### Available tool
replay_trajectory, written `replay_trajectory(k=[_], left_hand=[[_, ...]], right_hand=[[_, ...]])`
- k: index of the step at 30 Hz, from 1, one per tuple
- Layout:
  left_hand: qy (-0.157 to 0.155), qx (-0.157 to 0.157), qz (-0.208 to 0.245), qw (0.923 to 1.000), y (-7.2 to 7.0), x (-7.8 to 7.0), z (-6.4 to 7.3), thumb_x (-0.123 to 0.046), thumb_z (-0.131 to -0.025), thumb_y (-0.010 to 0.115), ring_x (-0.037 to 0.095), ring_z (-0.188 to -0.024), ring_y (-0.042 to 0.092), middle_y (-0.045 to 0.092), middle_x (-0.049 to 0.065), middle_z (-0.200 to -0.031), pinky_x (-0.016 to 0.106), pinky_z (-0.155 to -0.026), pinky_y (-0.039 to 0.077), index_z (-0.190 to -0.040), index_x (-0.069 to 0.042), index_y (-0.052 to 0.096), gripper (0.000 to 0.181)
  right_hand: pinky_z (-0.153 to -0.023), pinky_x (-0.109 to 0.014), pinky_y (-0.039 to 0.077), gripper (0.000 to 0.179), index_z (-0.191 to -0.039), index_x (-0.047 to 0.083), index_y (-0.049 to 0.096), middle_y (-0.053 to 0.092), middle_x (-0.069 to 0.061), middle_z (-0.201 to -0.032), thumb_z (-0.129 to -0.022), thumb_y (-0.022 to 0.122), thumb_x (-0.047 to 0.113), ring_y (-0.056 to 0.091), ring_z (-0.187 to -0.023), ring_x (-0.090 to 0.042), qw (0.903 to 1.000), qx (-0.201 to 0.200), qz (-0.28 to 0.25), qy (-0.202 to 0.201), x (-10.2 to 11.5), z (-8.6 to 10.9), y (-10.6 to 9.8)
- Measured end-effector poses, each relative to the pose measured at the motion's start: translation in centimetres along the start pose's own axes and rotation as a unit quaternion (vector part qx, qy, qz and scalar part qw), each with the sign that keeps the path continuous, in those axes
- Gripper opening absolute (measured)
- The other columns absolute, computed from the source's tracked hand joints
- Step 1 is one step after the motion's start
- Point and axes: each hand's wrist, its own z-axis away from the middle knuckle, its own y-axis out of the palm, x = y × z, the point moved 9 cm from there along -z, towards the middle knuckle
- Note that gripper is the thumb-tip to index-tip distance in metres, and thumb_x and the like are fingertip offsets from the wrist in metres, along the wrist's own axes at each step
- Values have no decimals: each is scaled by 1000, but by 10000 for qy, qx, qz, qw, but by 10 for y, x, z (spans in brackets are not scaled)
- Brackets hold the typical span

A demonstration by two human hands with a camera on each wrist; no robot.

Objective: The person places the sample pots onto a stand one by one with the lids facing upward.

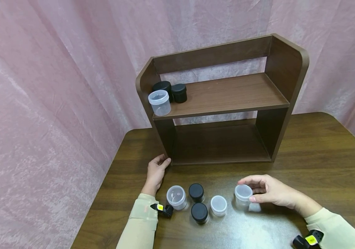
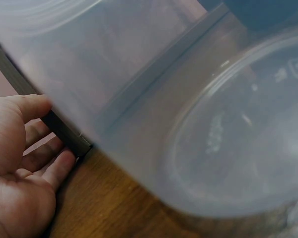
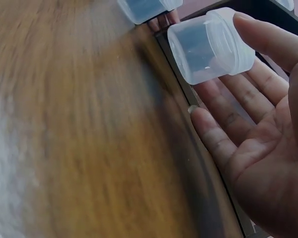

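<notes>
My right hand [image 1: 273, 191] pinches a small clear plastic jar [image 1: 243, 197] with a translucent lid between thumb and forefinger. Seen from the right wrist, that jar [image 3: 203, 47] lies against the thumb [image 3: 268, 39], the other fingers spread behind it. At the lower left corner of a brown two-tier shelf [image 1: 221, 163], my left hand [image 1: 156, 173] grips the side panel's edge, its thumb on the front. Beside the left wrist stands a larger clear jar [image 1: 176, 197], which fills much of the left wrist view. Two black-lidded jars [image 1: 196, 192] and another clear jar [image 1: 218, 205] stand between the hands.
On the shelf's upper board, at its left end, sit a clear jar [image 1: 160, 103] and two black containers [image 1: 179, 93]. The shelf stands toward the back of a brown wooden table [image 1: 320, 155]. Pink curtains [image 1: 71, 86] hang behind it.
</notes>
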Motion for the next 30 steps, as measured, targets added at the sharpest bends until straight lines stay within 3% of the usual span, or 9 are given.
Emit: replay_trajectory(k=[16, 30], left_hand=[[31, -7, 42, 10000, -1, 7, -4, -20, -86, 73, 28, -118, 53, 58, 19, -126, 41, -100, 41, -126, 4, 58, 49], [20, -2, 74, 10000, -1, 10, -5, -20, -87, 73, 28, -118, 53, 58, 18, -126, 41, -99, 42, -127, 4, 57, 49]], right_hand=[[-88, -31, 51, 48, -130, -11, 47, 62, -19, -119, -84, 60, -16, 62, -107, -20, 9987, -412, 114, -271, 14, -4, -7], [-83, -29, 51, 46, -129, -5, 52, 65, -13, -115, -85, 64, -10, 63, -102, -19, 9961, -767, 424, 23, 23, -4, -16]])
